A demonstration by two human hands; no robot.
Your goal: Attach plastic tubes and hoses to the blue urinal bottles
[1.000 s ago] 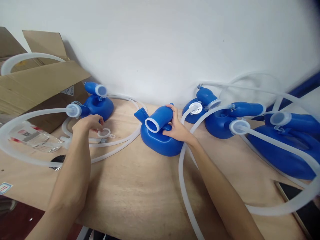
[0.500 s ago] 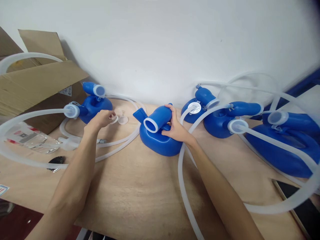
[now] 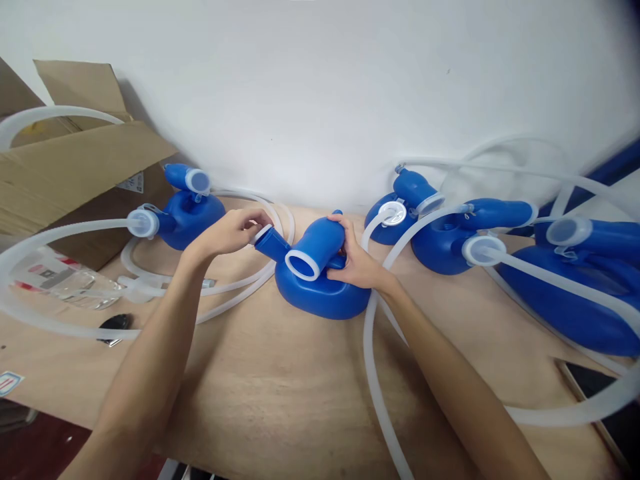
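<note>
A blue plastic urinal bottle [image 3: 325, 297] with a carrying handle stands mid-table. Lying across its top is a blue tapered cup [image 3: 323, 240], its white-rimmed mouth toward me. My right hand [image 3: 361, 261] is wrapped round the handle side, thumb in front and fingers by the cup's back end. At the bottle's square-looking neck [image 3: 273, 243], tilted up to the left, my left hand [image 3: 239, 232] pinches a small white ring [image 3: 262, 233] against the opening. My left fingertips partly cover the ring, so how far it sits on the neck is hidden.
On the right stand several blue bottles [image 3: 440, 250] with white hoses [image 3: 373, 373]; another bottle [image 3: 193, 217] is at left. A cardboard box [image 3: 85, 160], a clear plastic bag [image 3: 60, 277], a black object [image 3: 116, 325] and a dark flat device [image 3: 595, 393] lie around.
My left hand has moved right from the tabletop to the bottle's neck, bringing the white ring. The bottle has turned and shifted slightly toward me, still in my right hand.
</note>
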